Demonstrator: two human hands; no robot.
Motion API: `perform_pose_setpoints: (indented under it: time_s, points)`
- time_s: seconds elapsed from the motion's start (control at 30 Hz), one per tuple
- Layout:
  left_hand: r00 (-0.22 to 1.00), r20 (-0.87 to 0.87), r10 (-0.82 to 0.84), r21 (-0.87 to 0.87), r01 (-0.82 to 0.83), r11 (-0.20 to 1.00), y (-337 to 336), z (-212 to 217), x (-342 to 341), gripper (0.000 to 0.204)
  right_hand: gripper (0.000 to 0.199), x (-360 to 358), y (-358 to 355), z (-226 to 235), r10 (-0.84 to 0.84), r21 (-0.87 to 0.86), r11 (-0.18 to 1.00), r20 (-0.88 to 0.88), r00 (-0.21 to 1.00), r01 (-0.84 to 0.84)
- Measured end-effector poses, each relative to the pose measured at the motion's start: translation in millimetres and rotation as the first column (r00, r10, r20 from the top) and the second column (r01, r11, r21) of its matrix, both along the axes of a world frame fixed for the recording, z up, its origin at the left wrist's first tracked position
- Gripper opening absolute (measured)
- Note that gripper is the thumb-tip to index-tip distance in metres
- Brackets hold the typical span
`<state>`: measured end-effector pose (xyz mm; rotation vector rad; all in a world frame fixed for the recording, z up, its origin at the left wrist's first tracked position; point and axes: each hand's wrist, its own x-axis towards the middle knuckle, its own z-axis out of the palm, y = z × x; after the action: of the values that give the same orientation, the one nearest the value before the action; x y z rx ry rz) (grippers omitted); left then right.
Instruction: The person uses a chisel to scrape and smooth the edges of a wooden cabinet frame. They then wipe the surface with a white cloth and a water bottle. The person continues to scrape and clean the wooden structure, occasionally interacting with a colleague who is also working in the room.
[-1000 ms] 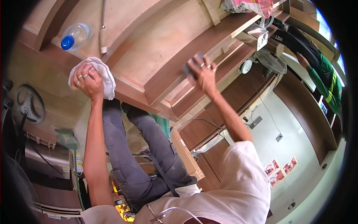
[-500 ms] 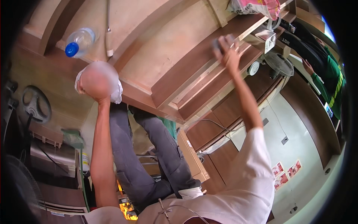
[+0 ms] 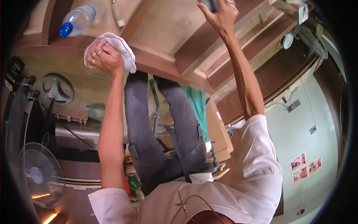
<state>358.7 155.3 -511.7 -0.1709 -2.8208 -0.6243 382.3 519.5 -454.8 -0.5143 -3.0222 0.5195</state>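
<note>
The left hand [image 3: 103, 56] is bunching a white cloth [image 3: 118, 47] against the wooden panel's [image 3: 167, 30] edge, probably for wiping pressure, while the right hand [image 3: 220, 15] is gripping a dark block [image 3: 209, 4] farther along it.

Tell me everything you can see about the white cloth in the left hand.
The white cloth is a soft, crumpled rag, bunched into a wad under the left hand, which wears rings. The fingers grip its top while loose folds spill out to the right. It is pressed against the edge of the wooden panel, near a lying plastic bottle with a blue cap.
</note>
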Motion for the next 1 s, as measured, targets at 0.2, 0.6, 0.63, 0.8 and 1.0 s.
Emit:
perform_pose_setpoints:
  time_s: [0.2,0.6,0.63,0.8,1.0]
  points:
    - [0.998,-0.048,0.028,-0.1,-0.033,0.994,3,3,0,0.019,0.065,269,-18,53,-0.365,-0.286,0.871,0.17,0.915,0.4]
    - [0.988,0.112,-0.105,0.057,0.099,0.993,-13,13,-6,0.018,0.063,290,-46,37,-0.443,-0.265,0.866,-0.012,0.897,0.424]
    - [0.985,0.124,-0.122,0.102,0.109,0.989,-27,17,-9,0.017,0.063,258,-45,55,-0.449,-0.301,0.862,-0.083,0.89,0.407]
    - [0.987,0.14,0.076,0.399,-0.127,0.908,-71,68,-53,0.019,0.066,134,-85,47,-0.221,-0.408,0.897,-0.087,0.971,0.168]
    - [0.825,0.244,-0.51,0.374,0.405,0.834,6,104,-59,0.017,0.063,71,-142,-65,-0.405,-0.279,0.872,0.05,0.913,0.402]
